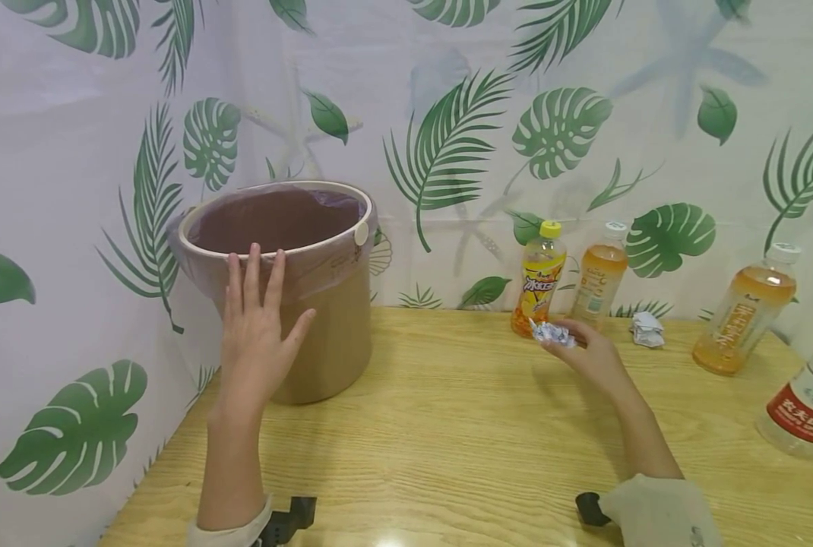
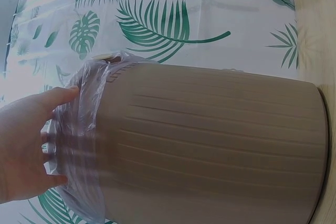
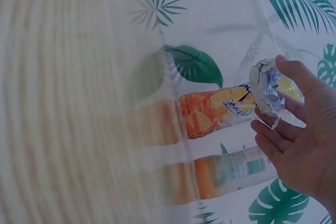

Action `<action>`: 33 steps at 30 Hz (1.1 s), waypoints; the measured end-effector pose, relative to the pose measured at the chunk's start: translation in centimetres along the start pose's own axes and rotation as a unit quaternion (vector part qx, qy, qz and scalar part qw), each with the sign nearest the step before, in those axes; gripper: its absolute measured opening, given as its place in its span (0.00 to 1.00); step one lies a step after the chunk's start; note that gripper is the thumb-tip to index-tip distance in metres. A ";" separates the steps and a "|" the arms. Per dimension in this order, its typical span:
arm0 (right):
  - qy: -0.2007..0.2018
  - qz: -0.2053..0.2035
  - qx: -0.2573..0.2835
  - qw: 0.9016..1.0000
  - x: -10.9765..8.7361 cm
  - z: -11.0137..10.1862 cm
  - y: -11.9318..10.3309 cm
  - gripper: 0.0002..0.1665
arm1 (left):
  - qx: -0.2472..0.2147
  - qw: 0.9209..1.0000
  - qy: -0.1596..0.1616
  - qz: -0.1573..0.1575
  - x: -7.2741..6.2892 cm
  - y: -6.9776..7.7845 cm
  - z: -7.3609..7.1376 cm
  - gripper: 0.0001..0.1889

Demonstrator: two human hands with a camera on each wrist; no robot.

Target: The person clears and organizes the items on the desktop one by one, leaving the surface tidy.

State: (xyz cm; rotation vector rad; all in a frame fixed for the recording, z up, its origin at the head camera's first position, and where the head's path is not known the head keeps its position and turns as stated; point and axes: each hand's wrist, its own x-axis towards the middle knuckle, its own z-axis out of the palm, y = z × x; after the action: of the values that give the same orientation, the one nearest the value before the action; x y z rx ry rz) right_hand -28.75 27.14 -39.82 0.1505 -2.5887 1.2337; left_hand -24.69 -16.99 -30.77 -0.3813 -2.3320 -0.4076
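Note:
A tan trash bin (image 1: 324,327) lined with a thin translucent plastic bag (image 2: 79,129) stands at the left of the table. My left hand (image 1: 252,334) lies against the bin's near side, its fingers extended up to the rim and spread over the bag. In the left wrist view, the left hand (image 2: 26,142) touches the bag just below the rim. My right hand (image 1: 594,357) pinches a crumpled paper ball (image 1: 553,334) between thumb and fingers, above the table. The right wrist view shows this paper ball (image 3: 266,90) at the fingertips of the right hand (image 3: 304,135).
Behind the right hand stand a yellow-capped bottle (image 1: 542,285) and a white-capped tea bottle (image 1: 598,281). Another crumpled paper (image 1: 647,330) lies to their right. Farther right are a tea bottle (image 1: 744,315) and a red-labelled water bottle (image 1: 806,403). A leaf-patterned sheet (image 1: 447,251) backs the wooden table (image 1: 434,441).

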 end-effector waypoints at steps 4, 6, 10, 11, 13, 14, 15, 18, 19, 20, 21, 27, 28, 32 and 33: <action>0.001 -0.016 0.001 1.000 -0.1 0.2 -1.1 0.37 | -0.001 1.000 0.001 0.000 0.0 0.0 0.0 0.42; -0.001 -0.021 -0.004 1.000 -0.1 0.4 -1.6 0.37 | -0.002 1.000 0.002 0.000 0.0 0.0 0.0 0.43; -0.006 -0.027 -0.005 1.000 -0.1 0.9 -2.4 0.36 | -0.001 1.000 0.002 0.000 0.0 0.0 -0.1 0.42; -0.008 -0.028 -0.004 1.000 -0.1 1.0 -2.6 0.36 | -0.002 1.000 0.002 0.000 0.0 0.0 -0.1 0.42; -0.011 -0.027 -0.003 1.000 -0.1 1.3 -2.9 0.37 | -0.002 1.000 0.001 0.001 0.0 0.0 -0.1 0.42; -0.013 -0.027 -0.004 1.000 -0.1 1.4 -3.1 0.37 | -0.001 1.000 0.000 0.001 0.0 0.0 -0.2 0.42; -0.014 -0.028 -0.004 0.999 -0.1 1.4 -3.2 0.37 | -0.002 1.000 0.000 0.001 0.0 0.0 -0.2 0.42; -0.020 -0.031 -0.006 0.999 -0.1 1.5 -3.7 0.38 | -0.002 1.000 0.003 0.001 0.1 0.0 -0.2 0.42; -0.021 -0.034 -0.008 0.999 -0.1 1.5 -3.8 0.38 | -0.002 1.000 0.004 0.002 0.1 0.1 -0.2 0.42; -0.020 -0.038 -0.008 0.999 -0.1 1.5 -4.0 0.37 | -0.002 1.000 0.004 0.002 0.1 0.1 -0.2 0.42; -0.019 -0.043 -0.008 0.999 -0.2 1.4 -4.2 0.37 | -0.003 1.000 0.005 0.003 0.2 0.1 -0.2 0.42; -0.006 -0.076 -0.001 0.997 -0.3 1.7 -5.6 0.35 | -0.006 1.000 0.001 0.004 0.2 0.2 -0.2 0.42; -0.005 -0.081 0.000 0.997 -0.3 1.8 -5.9 0.34 | -0.006 1.000 0.002 0.003 0.2 0.1 -0.2 0.42; -0.011 -0.087 0.010 0.996 -0.3 2.0 -6.5 0.34 | -0.006 1.000 0.002 0.001 0.1 0.0 -0.2 0.42; -0.012 -0.086 0.011 0.996 -0.4 2.0 -6.6 0.33 | -0.007 1.000 0.001 0.001 0.1 0.0 -0.2 0.42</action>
State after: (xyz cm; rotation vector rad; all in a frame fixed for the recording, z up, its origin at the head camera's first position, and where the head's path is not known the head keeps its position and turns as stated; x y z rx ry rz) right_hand -27.42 21.40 -36.17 0.3857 -2.5212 1.2062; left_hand -24.63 -17.01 -30.61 -0.3890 -2.3280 -0.4236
